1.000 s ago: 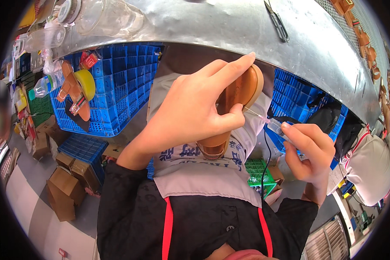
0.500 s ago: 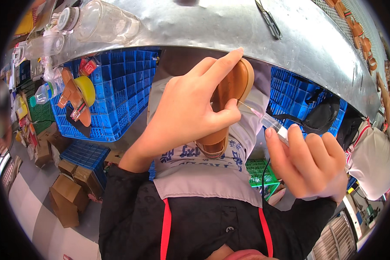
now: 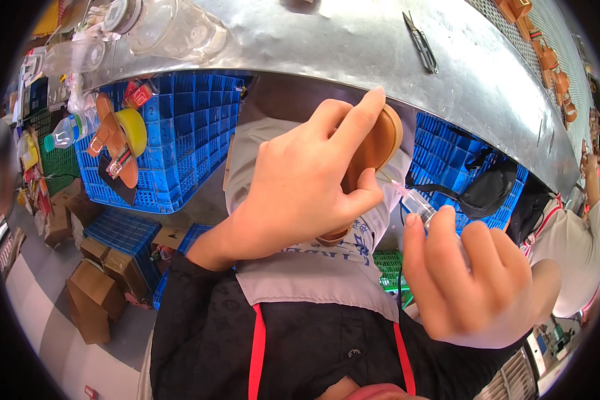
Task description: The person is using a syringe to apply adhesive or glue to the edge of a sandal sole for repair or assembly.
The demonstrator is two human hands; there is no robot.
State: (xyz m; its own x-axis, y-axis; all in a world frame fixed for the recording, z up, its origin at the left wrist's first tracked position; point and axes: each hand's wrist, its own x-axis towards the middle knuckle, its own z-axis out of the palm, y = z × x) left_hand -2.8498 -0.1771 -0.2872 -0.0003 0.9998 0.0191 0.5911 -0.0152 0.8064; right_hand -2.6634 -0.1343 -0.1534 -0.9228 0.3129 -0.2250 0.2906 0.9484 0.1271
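At two o'clock, left hand [image 3: 313,175] clamps brown leather sandal [image 3: 379,143]: likely light, stiff; grip sides. Right hand [image 3: 470,273] pinches clear plastic syringe [image 3: 417,206].

Brown sandal [image 3: 380,145] beside clear syringe [image 3: 418,206]

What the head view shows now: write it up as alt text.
Person's left hand grips a brown shoe over a grey apron; the right hand holds a clear syringe, needle near the sole's edge. Scissors lie on the metal table beyond.
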